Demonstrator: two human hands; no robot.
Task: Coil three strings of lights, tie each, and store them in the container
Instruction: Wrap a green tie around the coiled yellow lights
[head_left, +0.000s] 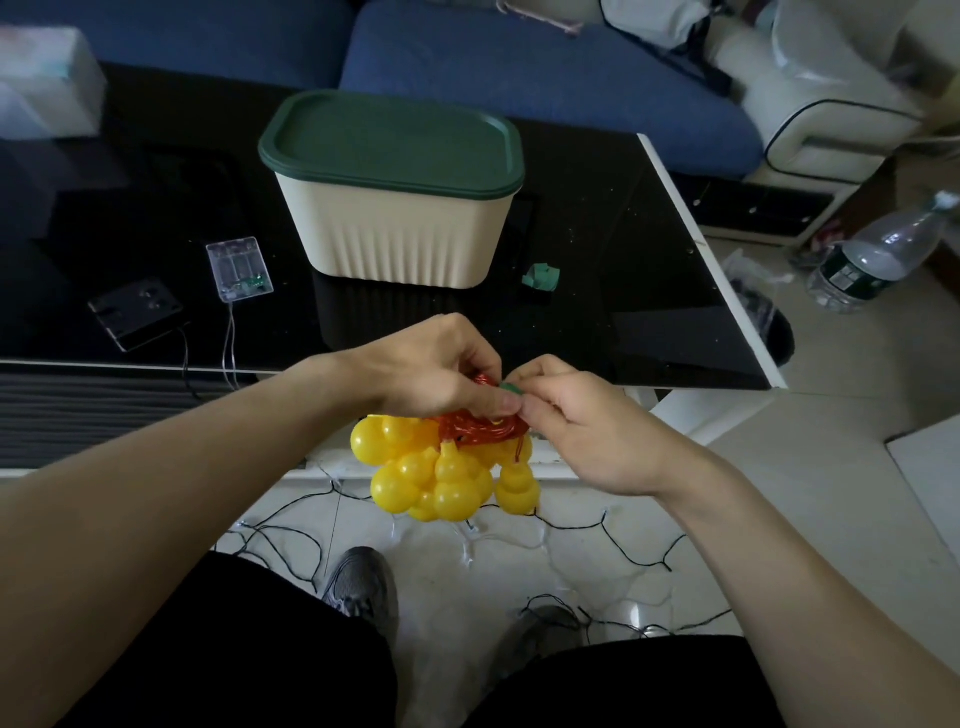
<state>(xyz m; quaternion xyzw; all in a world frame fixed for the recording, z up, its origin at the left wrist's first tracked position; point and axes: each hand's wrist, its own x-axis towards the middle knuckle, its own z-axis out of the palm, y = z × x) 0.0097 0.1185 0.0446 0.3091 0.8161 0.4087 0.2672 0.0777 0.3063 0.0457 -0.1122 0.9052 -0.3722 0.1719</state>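
A bunched string of yellow gourd-shaped lights (441, 475) hangs in front of the table edge, its red wire (480, 428) coiled on top. My left hand (436, 374) grips the red coil from above. My right hand (576, 421) pinches a small green tie (510, 387) at the coil, fingertips touching the left thumb. The cream container (395, 234) with its dark green lid (389, 143) on stands shut on the black table (649, 322). A dark-wired light string (571, 530) lies loose on the floor. A clear battery box (239, 269) with thin wire lies at the table's left.
A green scrap (541, 275) lies right of the container. A dark battery cover (136, 312) lies near the clear box. A plastic bottle (878, 254) lies on the floor at right. A blue sofa (519, 67) runs behind the table. My shoes (358, 582) stand among the floor wires.
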